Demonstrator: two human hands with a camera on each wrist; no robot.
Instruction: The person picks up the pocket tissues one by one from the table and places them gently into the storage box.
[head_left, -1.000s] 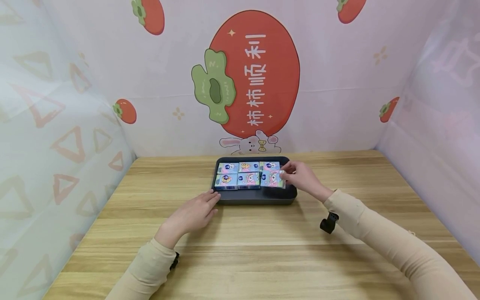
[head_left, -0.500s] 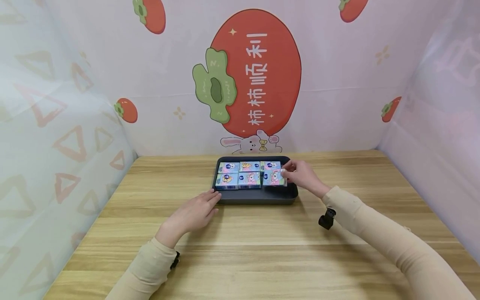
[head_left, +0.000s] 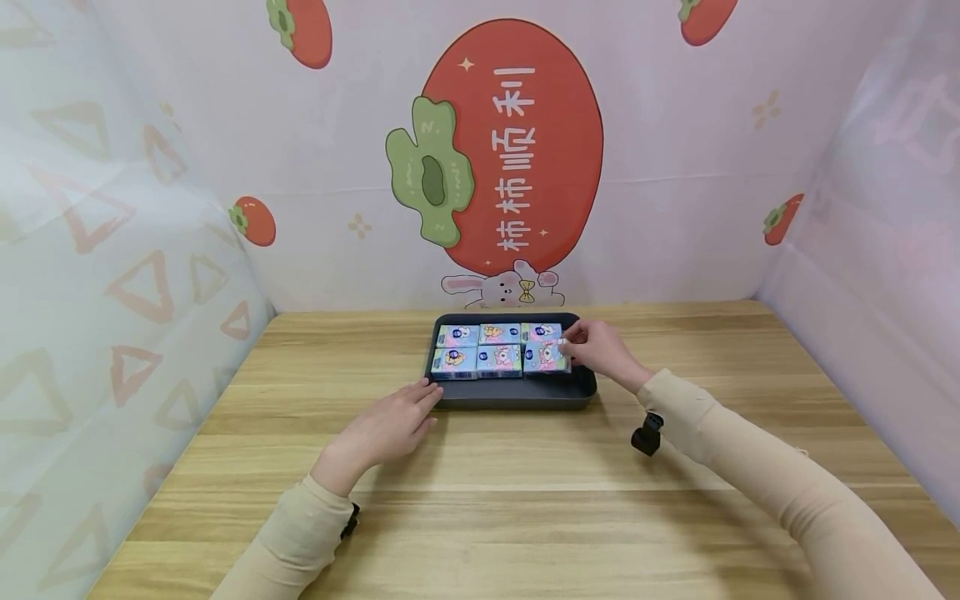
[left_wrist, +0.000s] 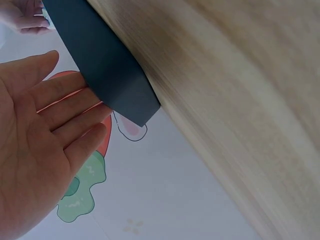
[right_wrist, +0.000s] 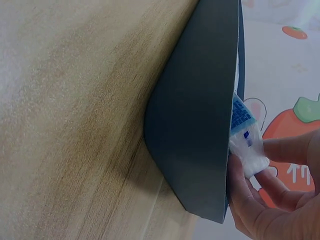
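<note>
A dark grey tray (head_left: 517, 392) holds several tissue packs in two rows, printed with pastel cartoon animals. My right hand (head_left: 603, 352) pinches the front-right tissue pack (head_left: 546, 358) by its right end between thumb and fingers. That pack sits slightly tilted, overlapping the near edge of the back-right tissue pack (head_left: 540, 332). In the right wrist view its white wrapped end (right_wrist: 248, 150) shows above the tray wall (right_wrist: 195, 110). With fingers straight, my left hand (head_left: 390, 423) touches the tray's front-left corner; the left wrist view shows its fingertips against the tray's outer wall (left_wrist: 107, 65).
The tray stands on a wood-grain table (head_left: 510, 500), near its back edge. Behind rises a pale cloth backdrop (head_left: 322, 150) with persimmon and rabbit prints. Patterned cloth walls flank both sides. A small black camera (head_left: 647, 435) hangs at the right wrist.
My right hand shifts the pinched pack slightly, first up and right, then back down and left. The right forearm has swung a little left. My left hand stays at the tray corner.
</note>
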